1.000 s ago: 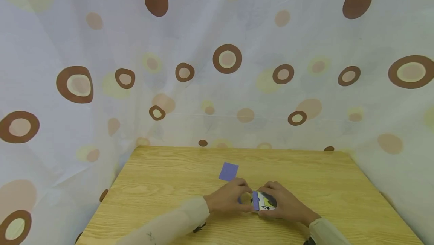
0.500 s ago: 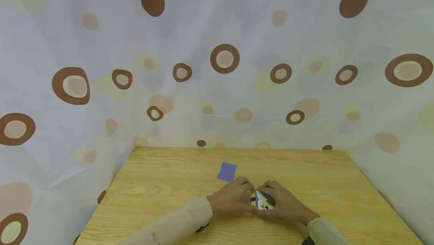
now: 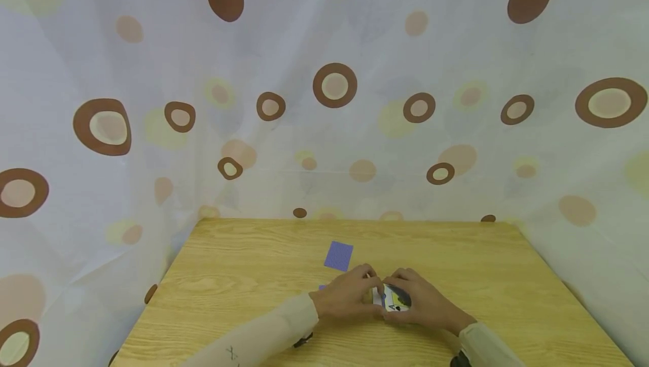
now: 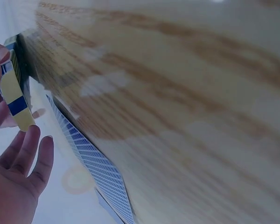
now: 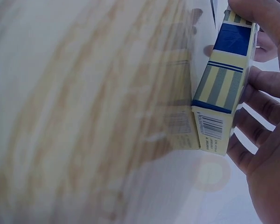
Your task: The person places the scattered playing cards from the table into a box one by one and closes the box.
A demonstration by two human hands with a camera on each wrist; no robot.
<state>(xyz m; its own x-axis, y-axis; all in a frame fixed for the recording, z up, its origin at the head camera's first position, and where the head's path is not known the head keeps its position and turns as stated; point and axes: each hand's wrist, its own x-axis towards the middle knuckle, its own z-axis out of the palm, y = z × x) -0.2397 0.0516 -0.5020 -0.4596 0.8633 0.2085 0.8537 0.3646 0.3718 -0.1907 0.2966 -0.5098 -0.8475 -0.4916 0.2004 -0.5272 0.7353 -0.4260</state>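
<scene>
A playing-card box (image 3: 397, 300) lies on its side of the wooden table nearest the hands, with an ace printed on its upper face. My right hand (image 3: 431, 305) grips it by its long sides, thumb toward me and fingers on the far side. At the box's left end, my left hand (image 3: 345, 293) pinches with curled fingers and thumb; a pale flap shows between them. In the right wrist view the box (image 5: 219, 74) shows a striped yellow and blue side and a barcode end. The left wrist view shows its end (image 4: 14, 95) between thumb and fingers.
A blue-backed playing card (image 3: 338, 256) lies face down on the table (image 3: 243, 254) beyond my left hand. Another card (image 3: 322, 287) peeks out from behind that hand. A spotted curtain (image 3: 284, 147) stands along the back and both sides.
Blue-backed cards showing at the box's left end a second ago are now out of sight inside it. My left hand has moved slightly right against that end; the right hand keeps its grip.
</scene>
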